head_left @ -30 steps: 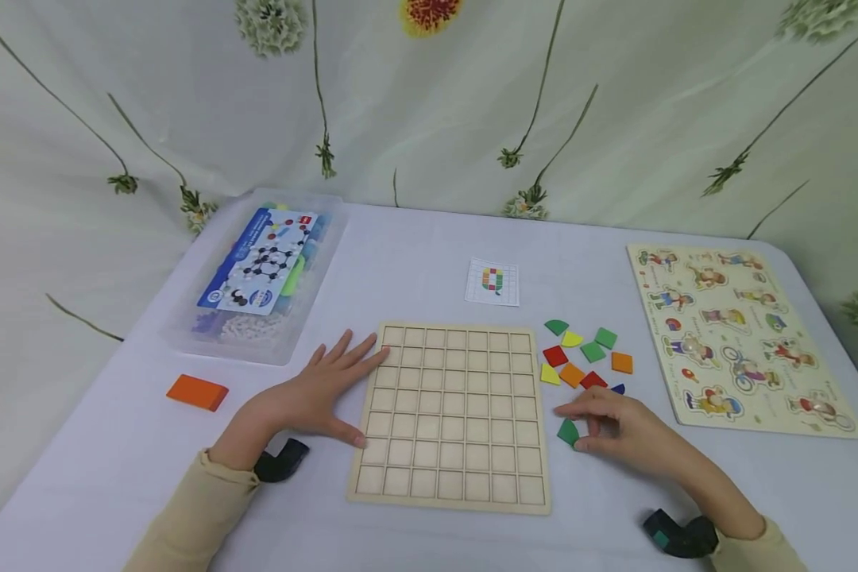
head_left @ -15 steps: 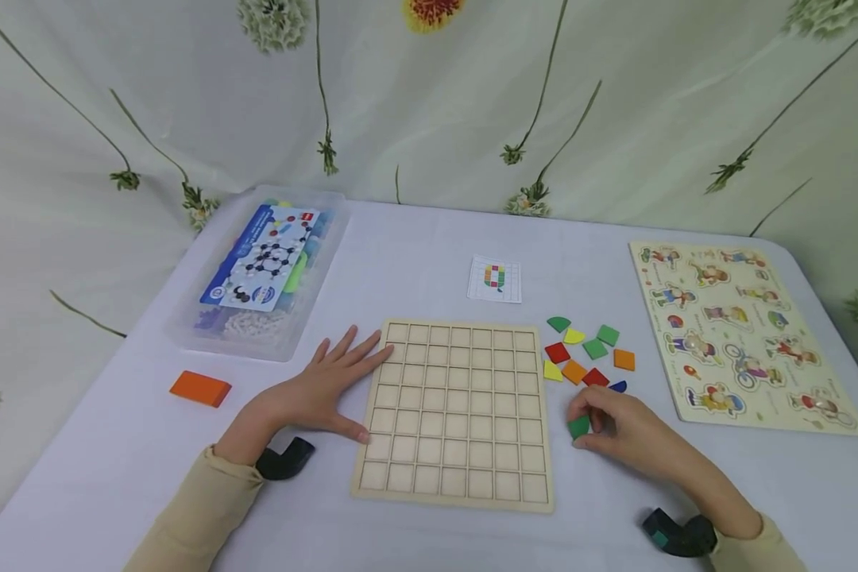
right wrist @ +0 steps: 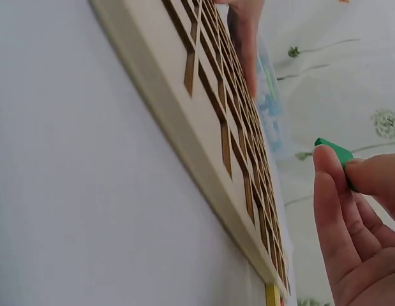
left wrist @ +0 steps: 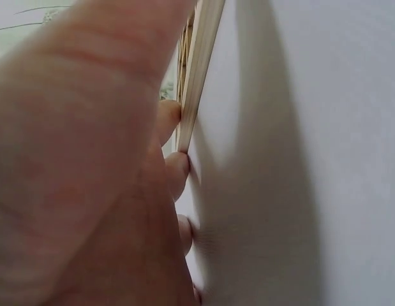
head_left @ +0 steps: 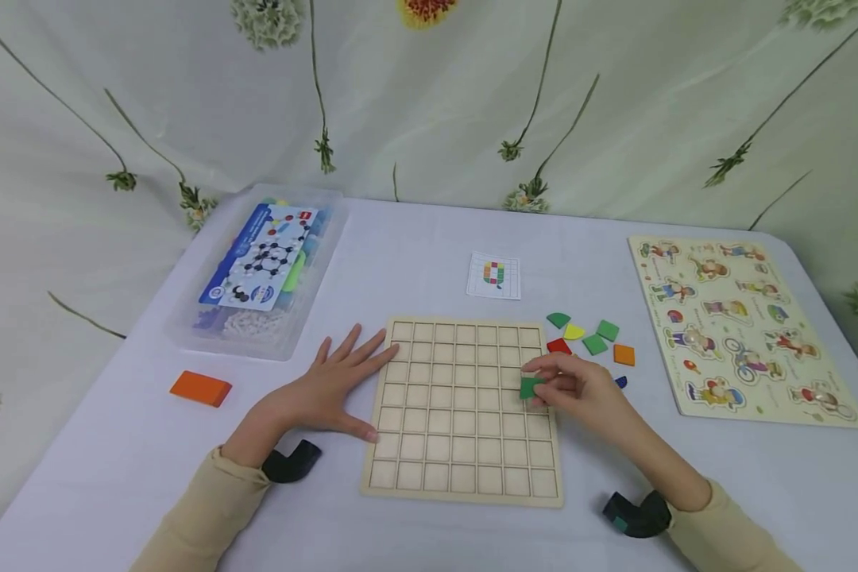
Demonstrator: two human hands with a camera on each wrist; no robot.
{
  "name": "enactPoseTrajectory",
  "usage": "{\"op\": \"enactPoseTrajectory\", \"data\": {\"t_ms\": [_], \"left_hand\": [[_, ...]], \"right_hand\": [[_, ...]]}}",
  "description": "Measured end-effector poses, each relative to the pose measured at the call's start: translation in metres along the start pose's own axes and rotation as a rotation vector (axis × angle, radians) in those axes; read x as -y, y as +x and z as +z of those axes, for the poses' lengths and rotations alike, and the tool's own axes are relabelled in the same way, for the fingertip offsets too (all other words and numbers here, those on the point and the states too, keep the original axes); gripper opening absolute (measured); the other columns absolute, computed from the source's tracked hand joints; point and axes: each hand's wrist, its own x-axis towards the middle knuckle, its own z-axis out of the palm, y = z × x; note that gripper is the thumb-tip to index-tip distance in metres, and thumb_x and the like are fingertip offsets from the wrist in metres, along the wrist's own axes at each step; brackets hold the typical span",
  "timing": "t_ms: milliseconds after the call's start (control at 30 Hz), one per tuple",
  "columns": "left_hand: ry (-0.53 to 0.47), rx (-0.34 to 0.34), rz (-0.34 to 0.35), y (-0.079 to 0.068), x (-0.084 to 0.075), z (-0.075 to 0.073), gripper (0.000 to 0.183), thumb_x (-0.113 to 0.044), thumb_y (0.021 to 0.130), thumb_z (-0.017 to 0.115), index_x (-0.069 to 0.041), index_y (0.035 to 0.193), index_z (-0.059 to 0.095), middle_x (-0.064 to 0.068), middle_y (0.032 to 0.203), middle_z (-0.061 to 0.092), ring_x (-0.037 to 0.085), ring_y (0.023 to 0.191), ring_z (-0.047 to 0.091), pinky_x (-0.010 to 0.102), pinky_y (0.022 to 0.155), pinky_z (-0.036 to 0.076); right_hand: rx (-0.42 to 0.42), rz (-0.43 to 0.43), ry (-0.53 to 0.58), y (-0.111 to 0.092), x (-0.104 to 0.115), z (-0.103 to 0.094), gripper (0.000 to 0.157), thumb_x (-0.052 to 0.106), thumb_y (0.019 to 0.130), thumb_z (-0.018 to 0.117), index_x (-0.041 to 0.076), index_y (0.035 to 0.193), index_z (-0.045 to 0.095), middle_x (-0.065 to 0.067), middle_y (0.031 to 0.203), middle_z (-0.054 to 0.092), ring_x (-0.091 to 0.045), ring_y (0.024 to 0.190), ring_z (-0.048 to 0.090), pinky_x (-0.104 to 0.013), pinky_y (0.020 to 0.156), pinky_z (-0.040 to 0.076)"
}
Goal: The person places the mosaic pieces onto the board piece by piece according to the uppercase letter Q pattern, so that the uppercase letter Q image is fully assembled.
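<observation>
A wooden board with a grid of square recesses [head_left: 465, 389] lies on the white table. My left hand [head_left: 322, 393] rests with spread fingers along its left edge; in the left wrist view, fingertips touch the board's side [left wrist: 200, 76]. Over the right part of the board, my right hand [head_left: 582, 391] pinches a small green tile [head_left: 529, 388] between thumb and fingers. The right wrist view shows this green tile [right wrist: 337, 155] held above the board's surface, its outline partly covered by the fingers. Loose tiles lie beyond the right hand, among them green squares [head_left: 595, 344] and a red one [head_left: 559, 346].
A small pattern card [head_left: 494, 276] lies behind the board. At the back left is a clear plastic case [head_left: 286, 326], with an orange block [head_left: 200, 388] in front of it. A wooden picture puzzle [head_left: 740, 334] lies at the right. Floral cloth hangs behind the table.
My right hand has picked the green tile up from the table and carried it left and away from me over the board. The left hand stays at the board's edge.
</observation>
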Motion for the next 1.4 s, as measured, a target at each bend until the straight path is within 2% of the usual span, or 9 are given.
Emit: {"op": "enactPoseTrajectory", "data": {"t_ms": [167, 333, 433, 767, 967, 1067, 1233, 1400], "left_hand": [[-0.004, -0.001, 0.006, -0.001, 0.000, 0.002, 0.117, -0.071, 0.060, 0.069, -0.017, 0.151, 0.019, 0.006, 0.156, 0.004, 0.033, 0.138, -0.013, 0.061, 0.101, -0.009], [-0.009, 0.001, 0.003, -0.001, 0.001, 0.002, 0.117, -0.072, 0.060, 0.069, -0.018, 0.151, 0.018, 0.005, 0.156, 0.003, 0.032, 0.138, -0.014, 0.060, 0.101, -0.010], [-0.009, 0.001, 0.000, -0.001, 0.002, 0.002, 0.117, -0.072, 0.059, 0.069, -0.019, 0.151, 0.018, 0.004, 0.156, 0.003, 0.031, 0.138, -0.014, 0.060, 0.101, -0.011], [0.007, 0.003, -0.015, 0.000, -0.005, 0.002, 0.118, -0.072, 0.060, 0.069, -0.017, 0.151, 0.018, 0.005, 0.156, 0.002, 0.032, 0.138, -0.014, 0.061, 0.101, -0.010], [0.011, 0.002, -0.019, 0.000, -0.006, 0.002, 0.117, -0.072, 0.060, 0.069, -0.017, 0.151, 0.018, 0.005, 0.156, 0.002, 0.032, 0.138, -0.014, 0.061, 0.101, -0.010], [0.013, 0.004, -0.025, -0.001, -0.006, 0.002, 0.118, -0.072, 0.060, 0.069, -0.017, 0.151, 0.018, 0.006, 0.156, 0.002, 0.032, 0.138, -0.014, 0.061, 0.101, -0.010], [0.017, 0.005, -0.027, -0.002, -0.006, 0.002, 0.118, -0.072, 0.060, 0.069, -0.018, 0.151, 0.017, 0.006, 0.156, 0.002, 0.032, 0.138, -0.014, 0.061, 0.101, -0.010], [0.026, 0.009, -0.029, 0.000, -0.005, 0.002, 0.117, -0.072, 0.061, 0.068, -0.018, 0.151, 0.016, 0.005, 0.156, 0.001, 0.032, 0.138, -0.015, 0.062, 0.101, -0.009]], "right_hand": [[0.037, 0.041, 0.029, 0.010, 0.002, 0.023, 0.021, -0.008, 0.087, 0.060, -0.002, 0.105, 0.066, -0.011, 0.099, 0.063, -0.026, 0.070, 0.065, -0.031, 0.067, 0.053], [0.049, 0.151, 0.087, 0.013, 0.000, 0.035, 0.018, -0.005, 0.088, 0.060, -0.003, 0.105, 0.063, -0.012, 0.089, 0.065, -0.025, 0.072, 0.067, -0.029, 0.069, 0.053], [0.045, 0.173, 0.118, 0.013, -0.001, 0.038, 0.018, -0.005, 0.087, 0.062, -0.006, 0.105, 0.061, -0.015, 0.084, 0.063, -0.026, 0.072, 0.068, -0.032, 0.068, 0.054], [-0.070, 0.212, 0.033, 0.012, -0.004, 0.041, 0.013, 0.001, 0.082, 0.070, -0.002, 0.094, 0.067, -0.008, 0.079, 0.068, -0.020, 0.068, 0.067, -0.028, 0.065, 0.053], [-0.115, 0.213, 0.065, 0.013, -0.006, 0.044, 0.019, -0.001, 0.082, 0.070, -0.002, 0.101, 0.067, -0.010, 0.082, 0.065, -0.021, 0.070, 0.067, -0.028, 0.064, 0.053], [-0.107, 0.210, 0.047, 0.012, -0.006, 0.045, 0.020, 0.001, 0.083, 0.070, -0.001, 0.102, 0.068, -0.008, 0.082, 0.065, -0.020, 0.068, 0.066, -0.028, 0.063, 0.054], [-0.076, 0.193, -0.064, 0.011, -0.007, 0.046, 0.015, 0.004, 0.083, 0.070, 0.004, 0.098, 0.070, -0.001, 0.077, 0.065, -0.017, 0.063, 0.062, -0.025, 0.059, 0.051], [-0.056, 0.136, -0.181, 0.007, -0.007, 0.046, 0.014, 0.003, 0.081, 0.072, 0.012, 0.092, 0.071, 0.007, 0.074, 0.063, -0.014, 0.062, 0.057, -0.025, 0.056, 0.050]]}}
